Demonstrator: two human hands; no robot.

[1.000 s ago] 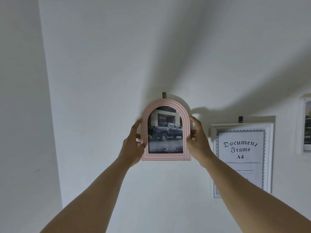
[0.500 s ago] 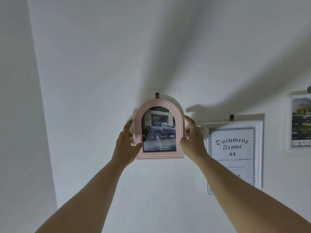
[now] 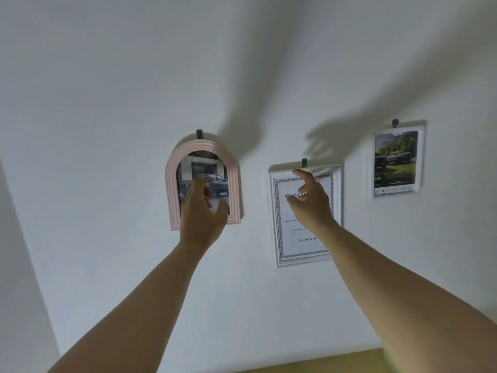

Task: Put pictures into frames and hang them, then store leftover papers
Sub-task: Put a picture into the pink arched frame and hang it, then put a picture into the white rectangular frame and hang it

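Pink arched frame (image 3: 171, 189) hangs on the wall (image 3: 107, 103) at 9 o'clock from the middle of the view, under a dark hook (image 3: 199, 133) at its 12 o'clock. Your left grip (image 3: 203, 208) hovers before its lower glass, fingers loosely spread and pinching nothing; whether a fingertip touches the glass cannot be told. Your right grip (image 3: 309, 203), likewise spread and empty, is in front of the white document frame (image 3: 302, 261) at the pink frame's 3 o'clock.

The step looks like letting the frame settle. Draw both grips straight back from the wall, not sideways, so no knuckle nudges either frame. Watch for swing. If it seems tilted, press one lower corner lightly with a straight finger rather than grasping again.

Contents: the pink frame holds a photo of a dark pickup before a building. The document frame holds a bordered printed sheet, partly hidden by your right grip. The small white frame (image 3: 421, 157) at 2 o'clock holds a blurred photo of vehicles under green hills. Leftover papers are not in view.
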